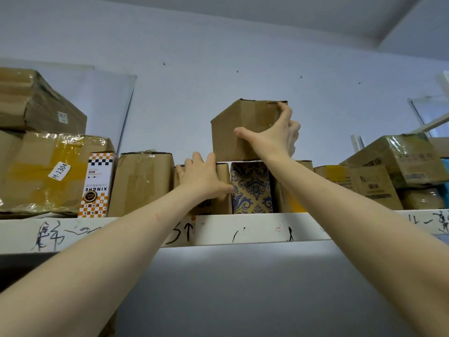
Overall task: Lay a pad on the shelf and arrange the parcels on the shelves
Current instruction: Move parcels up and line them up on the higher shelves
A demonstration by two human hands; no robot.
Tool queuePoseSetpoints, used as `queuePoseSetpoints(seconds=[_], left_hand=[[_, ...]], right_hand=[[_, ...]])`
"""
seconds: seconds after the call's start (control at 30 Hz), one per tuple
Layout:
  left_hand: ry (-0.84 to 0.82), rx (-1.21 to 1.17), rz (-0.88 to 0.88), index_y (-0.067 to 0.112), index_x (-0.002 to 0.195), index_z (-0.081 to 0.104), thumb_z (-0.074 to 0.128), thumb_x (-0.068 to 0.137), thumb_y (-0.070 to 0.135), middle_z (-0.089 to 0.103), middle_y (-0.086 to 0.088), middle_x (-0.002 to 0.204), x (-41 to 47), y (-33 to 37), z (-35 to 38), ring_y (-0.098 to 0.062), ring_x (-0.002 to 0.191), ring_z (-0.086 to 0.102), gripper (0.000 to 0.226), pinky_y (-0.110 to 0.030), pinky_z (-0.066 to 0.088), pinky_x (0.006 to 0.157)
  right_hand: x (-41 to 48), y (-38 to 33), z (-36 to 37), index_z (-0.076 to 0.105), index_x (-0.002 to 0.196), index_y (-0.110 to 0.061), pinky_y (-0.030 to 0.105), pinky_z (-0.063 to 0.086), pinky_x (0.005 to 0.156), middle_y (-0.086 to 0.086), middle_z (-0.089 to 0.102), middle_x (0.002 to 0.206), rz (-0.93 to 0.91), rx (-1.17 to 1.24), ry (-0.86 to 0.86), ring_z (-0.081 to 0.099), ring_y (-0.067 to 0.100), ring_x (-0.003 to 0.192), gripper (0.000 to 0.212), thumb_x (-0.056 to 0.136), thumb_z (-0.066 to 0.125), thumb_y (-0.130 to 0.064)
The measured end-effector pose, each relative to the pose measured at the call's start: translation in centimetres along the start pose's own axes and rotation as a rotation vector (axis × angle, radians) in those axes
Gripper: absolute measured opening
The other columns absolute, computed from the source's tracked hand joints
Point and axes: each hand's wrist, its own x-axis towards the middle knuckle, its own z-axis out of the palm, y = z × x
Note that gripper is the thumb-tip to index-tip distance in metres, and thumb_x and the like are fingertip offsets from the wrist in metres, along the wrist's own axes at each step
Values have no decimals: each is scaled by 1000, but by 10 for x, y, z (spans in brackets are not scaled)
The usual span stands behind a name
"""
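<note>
Head view: the right hand (274, 137) grips a brown box (240, 127) (stacked above the row) on the shelf (243, 227); the left hand (204, 178), fingers spread flat, presses a lower box (222, 190).

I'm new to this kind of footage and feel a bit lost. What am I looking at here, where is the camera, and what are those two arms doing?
There is no machine here: a person wears a camera on the head, so you see their own bare arms reaching up. The single picture looks upward at a high white shelf crowded with parcels. The right hand grips a plain brown box, which sits on top of the row below. The left hand lies flat against a brown parcel in that row, just left of a box with a blue ornamental pattern. Further left stands an orange-and-white checkered box. No pad is visible.
</note>
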Motion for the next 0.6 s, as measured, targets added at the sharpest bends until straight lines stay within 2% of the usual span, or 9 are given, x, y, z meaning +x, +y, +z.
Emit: queuePoseSetpoints(seconds=[0.2, 0.33, 0.6], left_hand=[[34, -41, 38, 25, 125, 40, 65, 65, 70, 43, -8, 125, -2, -10, 3, -31, 121, 39, 79, -48, 31, 104], [45, -37, 52, 24, 123, 41, 66, 64, 71, 43, -8, 125, -3, -10, 2, -30, 122, 39, 80, -47, 30, 103], [42, -54, 32, 23, 126, 40, 66, 67, 68, 42, -8, 128, -5, -10, 3, -29, 126, 36, 79, -45, 31, 103]], right_hand=[[19, -8, 31, 24, 140, -32, 45, 36, 99, 10, 34, 133, 14, -139, 55, 36, 29, 124, 105, 54, 78, -60], [18, 2, 48, 32, 134, -20, 44, 35, 98, 19, 39, 134, 94, -422, -70, 39, 35, 124, 102, 55, 76, -67], [14, 3, 52, 26, 140, -16, 44, 34, 100, 20, 38, 137, 85, -499, -79, 38, 35, 126, 111, 57, 72, -73]])
